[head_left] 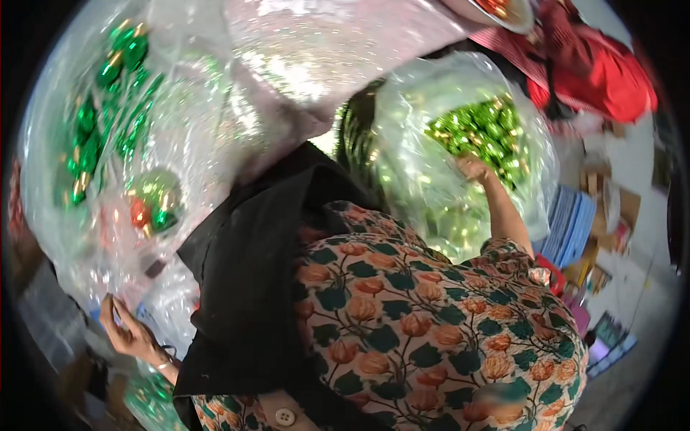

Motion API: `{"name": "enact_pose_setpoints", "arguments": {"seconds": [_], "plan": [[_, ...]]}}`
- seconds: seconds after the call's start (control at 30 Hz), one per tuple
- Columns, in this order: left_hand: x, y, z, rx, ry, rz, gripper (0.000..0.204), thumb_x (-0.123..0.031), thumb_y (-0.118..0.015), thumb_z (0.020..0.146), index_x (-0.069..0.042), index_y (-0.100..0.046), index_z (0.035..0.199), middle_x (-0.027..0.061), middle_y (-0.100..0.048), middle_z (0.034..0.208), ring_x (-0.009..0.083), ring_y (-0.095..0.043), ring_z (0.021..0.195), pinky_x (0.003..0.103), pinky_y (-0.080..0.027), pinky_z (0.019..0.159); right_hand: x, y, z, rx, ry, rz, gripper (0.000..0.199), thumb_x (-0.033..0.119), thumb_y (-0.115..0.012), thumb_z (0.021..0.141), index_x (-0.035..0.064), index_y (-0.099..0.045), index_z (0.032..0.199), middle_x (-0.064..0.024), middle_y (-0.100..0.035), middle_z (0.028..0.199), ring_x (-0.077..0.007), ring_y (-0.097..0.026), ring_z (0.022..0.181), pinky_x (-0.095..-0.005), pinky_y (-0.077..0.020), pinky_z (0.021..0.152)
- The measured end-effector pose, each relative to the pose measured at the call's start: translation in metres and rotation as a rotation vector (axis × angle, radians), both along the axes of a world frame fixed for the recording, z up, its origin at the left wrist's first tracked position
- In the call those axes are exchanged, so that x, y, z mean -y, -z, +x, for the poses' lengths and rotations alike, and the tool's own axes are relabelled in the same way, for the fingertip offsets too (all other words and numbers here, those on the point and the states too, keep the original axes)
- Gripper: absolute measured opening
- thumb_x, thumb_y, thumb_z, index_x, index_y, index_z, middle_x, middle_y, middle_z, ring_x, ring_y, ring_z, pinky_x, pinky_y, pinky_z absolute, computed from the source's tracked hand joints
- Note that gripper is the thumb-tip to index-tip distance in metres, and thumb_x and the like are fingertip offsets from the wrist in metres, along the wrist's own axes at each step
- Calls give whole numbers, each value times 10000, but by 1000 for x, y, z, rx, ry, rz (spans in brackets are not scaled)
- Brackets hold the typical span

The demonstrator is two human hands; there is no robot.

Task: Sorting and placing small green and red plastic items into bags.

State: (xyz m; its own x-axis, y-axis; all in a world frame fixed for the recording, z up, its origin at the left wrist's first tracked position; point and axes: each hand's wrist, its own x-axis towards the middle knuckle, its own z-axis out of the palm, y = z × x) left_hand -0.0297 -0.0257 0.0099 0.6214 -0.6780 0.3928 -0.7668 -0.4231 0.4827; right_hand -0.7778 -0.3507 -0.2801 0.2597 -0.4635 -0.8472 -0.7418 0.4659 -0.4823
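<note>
My right hand [472,169] reaches into a large clear plastic bag [402,108] on my right. Its fingers are closed on the bag's film, beside a heap of shiny light-green baubles [492,129]. My left hand [131,337] is low on the left, thumb and fingers apart, close to the edge of another clear plastic bag [194,151]. Nothing shows between its fingers. In or under this plastic are darker green baubles [135,52], a larger pale-green bauble [159,192] and a red one [139,212].
Glittering pale sheeting [345,43] covers the surface ahead. At far right, a person in red clothing [611,79] is near a bowl [514,13] of red pieces. Blue stacked items [570,223] and cardboard boxes [622,208] lie on the floor [636,280]. Another bag of green items [154,402] sits at lower left.
</note>
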Motion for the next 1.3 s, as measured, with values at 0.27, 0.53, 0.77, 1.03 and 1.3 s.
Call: {"name": "enact_pose_setpoints", "arguments": {"seconds": [0.27,0.53,0.77,1.03,1.3], "plan": [[148,-60,-106,241,897,-182,160,84,-631,717,104,-609,875,213,-635,858,353,-609,797,424,-489,746,-176,-55,54,-95,-503,389,385,253,-547,833,54,-543,1163,-45,-539,1014,-133,-497,838,-275,-415,730],[269,51,-323,-14,2022,102,816,-219,-733,619,-73,-372,1336,140,-499,1239,326,-432,1195,496,-298,990,-121,-206,193,336,-40,-212,357,184,-618,788,57,-582,1120,-53,-577,1065,-108,-546,912,-267,-460,808],[278,115,-312,168,1893,977,179,-232,-647,711,-82,-619,805,170,-600,681,343,-599,686,468,-415,725,-92,-194,-18,-1170,452,-991,949,552,-756,589,29,-381,1287,-219,-434,1234,-355,-463,1122,-404,-425,883],[254,10,-269,-443,1714,758,163,-177,-597,732,-41,-541,802,170,-557,634,381,-565,660,437,-447,621,-44,-29,-132,-446,1181,-781,467,390,-561,812,55,-547,1137,-133,-586,993,-261,-578,920,-365,-485,714],[249,19,-231,-318,1690,514,154,-96,-612,669,-29,-539,786,177,-524,617,371,-536,608,397,-428,545,-28,-168,25,1471,996,-634,284,303,-410,941,112,-544,778,-7,-466,610,-139,-448,507,-276,-382,476]]}}
